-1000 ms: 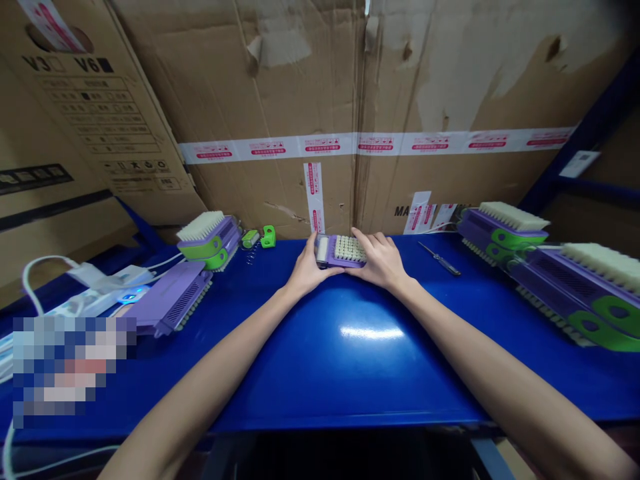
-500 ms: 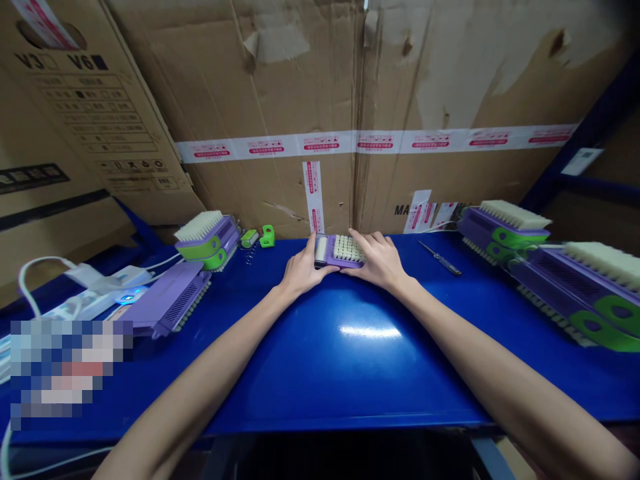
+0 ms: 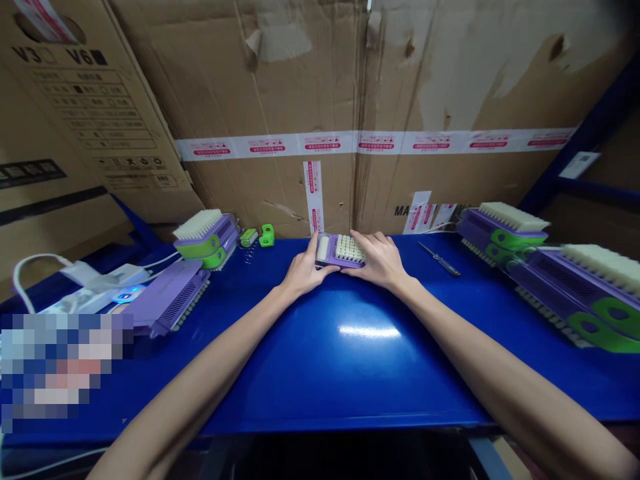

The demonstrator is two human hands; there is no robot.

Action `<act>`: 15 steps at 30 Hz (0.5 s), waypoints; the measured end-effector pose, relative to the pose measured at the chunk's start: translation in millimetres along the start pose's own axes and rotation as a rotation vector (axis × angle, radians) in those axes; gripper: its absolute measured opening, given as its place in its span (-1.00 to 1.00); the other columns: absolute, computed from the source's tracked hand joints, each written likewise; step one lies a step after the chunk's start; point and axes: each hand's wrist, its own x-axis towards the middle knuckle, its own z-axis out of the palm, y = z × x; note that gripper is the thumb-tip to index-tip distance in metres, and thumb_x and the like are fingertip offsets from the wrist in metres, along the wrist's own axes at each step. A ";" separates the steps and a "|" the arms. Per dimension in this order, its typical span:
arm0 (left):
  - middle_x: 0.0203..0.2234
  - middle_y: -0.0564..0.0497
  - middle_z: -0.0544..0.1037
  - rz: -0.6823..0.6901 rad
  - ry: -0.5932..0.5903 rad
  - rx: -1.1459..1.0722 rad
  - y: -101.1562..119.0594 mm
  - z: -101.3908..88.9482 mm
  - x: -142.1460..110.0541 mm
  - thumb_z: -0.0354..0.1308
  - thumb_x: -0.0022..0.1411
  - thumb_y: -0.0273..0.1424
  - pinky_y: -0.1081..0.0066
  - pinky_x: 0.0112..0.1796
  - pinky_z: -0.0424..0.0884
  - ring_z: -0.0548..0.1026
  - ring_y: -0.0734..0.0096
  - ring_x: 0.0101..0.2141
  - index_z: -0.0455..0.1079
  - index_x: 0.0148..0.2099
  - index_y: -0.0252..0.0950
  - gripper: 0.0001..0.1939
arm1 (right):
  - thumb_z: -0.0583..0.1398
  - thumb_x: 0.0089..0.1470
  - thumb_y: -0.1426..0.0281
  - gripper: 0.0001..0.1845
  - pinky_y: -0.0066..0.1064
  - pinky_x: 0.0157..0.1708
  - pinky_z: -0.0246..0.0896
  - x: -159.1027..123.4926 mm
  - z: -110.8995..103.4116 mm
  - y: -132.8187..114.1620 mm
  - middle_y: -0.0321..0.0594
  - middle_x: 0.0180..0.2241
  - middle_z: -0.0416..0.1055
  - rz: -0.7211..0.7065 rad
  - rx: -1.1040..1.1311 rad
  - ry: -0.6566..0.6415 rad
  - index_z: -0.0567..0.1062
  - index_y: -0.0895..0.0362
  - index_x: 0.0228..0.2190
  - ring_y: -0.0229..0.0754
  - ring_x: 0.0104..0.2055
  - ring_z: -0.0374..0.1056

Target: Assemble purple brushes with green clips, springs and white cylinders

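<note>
Between my two hands, near the back of the blue table, is a purple brush unit [image 3: 350, 248] with cream bristle tufts facing up and a pale cylindrical part at its left end. My left hand [image 3: 303, 270] grips that left end, thumb in front and fingers behind. On the other end, my right hand [image 3: 380, 260] is closed, its thumb along the front edge and fingers over the bristles' right side. The unit's right end is hidden under my right hand.
A screwdriver [image 3: 440, 259] lies right of my hands. Purple-and-green brush units [image 3: 510, 230] stand at the right, another [image 3: 207, 240] at the left. Left lie a green bracket [image 3: 267, 236], a small green-ended part [image 3: 249, 237], a purple housing [image 3: 167, 297] and a white power strip [image 3: 103, 287]. Cardboard [image 3: 260, 180] backs the table.
The brush unit has tilted slightly, and more of its pale left end shows. Both hands keep their hold in nearly the same place.
</note>
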 end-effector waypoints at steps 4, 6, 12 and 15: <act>-0.27 -0.11 0.60 -0.099 0.020 -0.114 6.1 -1.1 1.5 0.30 0.00 -0.18 0.28 -0.26 0.45 0.57 0.21 -0.36 -0.12 0.36 -0.33 -0.01 | 0.30 -0.25 -0.08 0.01 -0.13 -0.10 0.21 2.3 -0.3 2.3 0.07 -0.03 0.44 0.088 0.125 -0.005 0.28 0.23 0.14 0.11 -0.04 0.33; -0.18 -0.15 0.58 -0.107 0.042 -0.157 8.5 -2.4 2.2 0.32 -0.03 -0.17 0.26 -0.19 0.45 0.56 0.17 -0.26 -0.03 0.33 -0.32 -0.03 | 0.32 -0.30 -0.08 0.04 -0.15 -0.09 0.25 4.1 -0.8 3.0 0.05 -0.02 0.44 0.153 0.208 -0.029 0.30 0.22 0.14 0.09 -0.06 0.37; 0.10 -0.17 0.38 -0.023 0.125 -0.226 6.4 -1.4 2.9 0.33 -0.05 -0.13 0.17 0.08 0.29 0.39 0.14 0.07 0.05 0.29 -0.24 -0.09 | 0.36 -0.36 -0.04 0.02 -0.14 0.00 0.25 10.4 -6.9 0.8 -0.02 0.02 0.42 0.273 0.405 -0.094 0.34 0.20 0.10 0.08 0.00 0.38; 0.19 -0.20 0.25 0.083 0.189 -0.230 5.3 -2.1 4.0 0.32 -0.06 -0.08 0.11 0.14 0.20 0.25 0.11 0.17 0.05 0.27 -0.21 -0.09 | 0.38 -0.37 -0.01 0.00 -0.15 0.08 0.18 12.9 -14.2 -1.6 -0.02 0.06 0.38 0.311 0.555 -0.113 0.36 0.21 0.08 0.06 0.06 0.34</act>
